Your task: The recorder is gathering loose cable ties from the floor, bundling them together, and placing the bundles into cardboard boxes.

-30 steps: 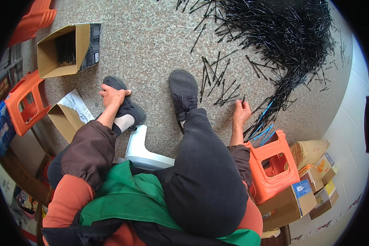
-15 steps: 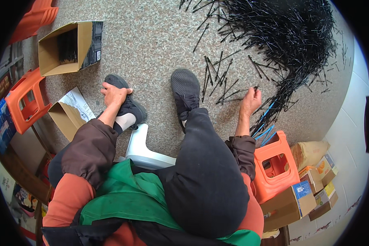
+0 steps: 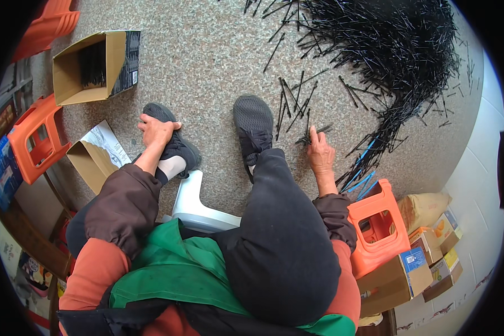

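Note:
My left hand (image 3: 157, 131) rests across the top of my left shoe (image 3: 161, 112), thumb stretched out to the side and fingers spread; it holds nothing. My right hand (image 3: 321, 155) is low over the speckled floor, right of my right shoe (image 3: 253, 120). Its fingertips close on a few thin black plastic sticks (image 3: 307, 138), which are smeared by motion. More loose black sticks (image 3: 297, 98) lie scattered just beyond. A large heap of the same sticks (image 3: 386, 39) spreads across the far right, trailing toward some blue strips (image 3: 366, 182).
An open cardboard box (image 3: 67, 75) with black sticks inside stands at the far left. Nearer lies a smaller carton (image 3: 89, 159). Orange stools stand at left (image 3: 33, 137) and right (image 3: 378, 224). Beneath me is a white stool (image 3: 193, 204). Several cartons (image 3: 425, 246) line the right wall.
My right hand has moved left, away from the edge of the heap, to the loose sticks near my right shoe. My left hand has stayed on the shoe.

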A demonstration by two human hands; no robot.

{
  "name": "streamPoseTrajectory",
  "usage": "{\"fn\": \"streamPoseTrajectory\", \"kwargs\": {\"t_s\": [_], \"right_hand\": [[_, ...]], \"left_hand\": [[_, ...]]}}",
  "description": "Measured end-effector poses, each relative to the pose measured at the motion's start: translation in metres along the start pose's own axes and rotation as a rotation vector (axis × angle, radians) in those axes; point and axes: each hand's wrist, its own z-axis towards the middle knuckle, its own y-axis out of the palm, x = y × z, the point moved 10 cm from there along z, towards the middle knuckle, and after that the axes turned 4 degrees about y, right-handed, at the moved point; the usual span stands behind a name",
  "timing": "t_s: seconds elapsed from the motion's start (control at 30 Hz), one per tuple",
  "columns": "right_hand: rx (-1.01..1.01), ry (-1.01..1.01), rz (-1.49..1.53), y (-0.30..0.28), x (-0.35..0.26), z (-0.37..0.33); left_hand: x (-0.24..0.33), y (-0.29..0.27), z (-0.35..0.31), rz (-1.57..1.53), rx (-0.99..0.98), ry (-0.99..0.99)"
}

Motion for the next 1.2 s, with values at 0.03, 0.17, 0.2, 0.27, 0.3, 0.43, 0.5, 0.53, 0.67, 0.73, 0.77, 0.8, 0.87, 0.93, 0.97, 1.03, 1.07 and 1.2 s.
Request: {"fn": "streamPoseTrajectory", "kwargs": {"t_s": [0.03, 0.17, 0.2, 0.27, 0.3, 0.43, 0.5, 0.53, 0.67, 0.73, 0.77, 0.8, 0.87, 0.93, 0.97, 1.03, 1.07, 1.2], "right_hand": [[0.0, 0.001, -0.003, 0.006, 0.006, -0.002], [-0.052, -0.028, 0.026, 0.013, 0.001, -0.001], [-0.096, 0.043, 0.05, 0.014, 0.004, 0.001], [0.017, 0.133, 0.122, 0.012, 0.015, 0.002], [0.128, 0.229, 0.188, 0.007, 0.03, -0.002], [0.07, 1.01, 1.305, 0.061, 0.091, -0.032], [0.015, 1.073, 1.443, 0.054, 0.08, -0.03], [-0.032, 1.137, 1.574, 0.056, 0.074, -0.032], [-0.074, 1.272, 1.481, 0.054, 0.069, -0.048], [0.014, 1.251, 1.413, 0.056, 0.083, -0.058], [0.096, 1.227, 1.347, 0.053, 0.092, -0.061], [0.098, 1.228, 1.346, 0.054, 0.097, -0.061], [0.264, 1.324, 1.399, 0.053, 0.118, -0.066], [0.268, 1.377, 1.441, 0.05, 0.128, -0.057], [0.26, 1.415, 1.437, 0.05, 0.133, -0.053], [0.223, 1.468, 1.448, 0.057, 0.141, -0.045], [0.224, 1.468, 1.448, 0.057, 0.146, -0.04], [0.326, 1.483, 1.515, 0.055, 0.161, -0.033]], "left_hand": [[0.001, 0.0, -0.001, -0.001, -0.002, 0.002], [-0.003, -0.001, 0.0, -0.007, 0.0, -0.01], [-0.003, -0.002, 0.001, -0.003, 0.004, -0.004], [-0.004, -0.002, 0.002, -0.004, 0.006, -0.007], [-0.003, 0.0, 0.002, -0.004, 0.0, -0.005], [-0.002, 0.002, 0.003, -0.018, -0.001, -0.004], [-0.005, 0.0, 0.005, -0.003, 0.015, -0.015], [-0.004, 0.001, 0.004, -0.003, 0.013, -0.011], [-0.004, -0.002, 0.002, 0.001, 0.008, -0.021], [-0.003, 0.0, 0.001, 0.002, -0.003, -0.022], [-0.003, 0.0, 0.002, 0.001, 0.001, -0.025], [-0.003, 0.001, 0.002, 0.001, 0.003, -0.025], [-0.004, 0.0, 0.002, 0.003, 0.002, -0.022], [-0.003, 0.0, 0.003, 0.004, 0.001, -0.016], [-0.002, 0.001, 0.002, 0.003, -0.003, -0.019], [-0.003, 0.002, 0.002, 0.004, -0.003, -0.025], [-0.002, 0.002, 0.002, 0.002, -0.004, -0.021], [-0.001, 0.002, 0.001, 0.001, 0.007, -0.02]]}}
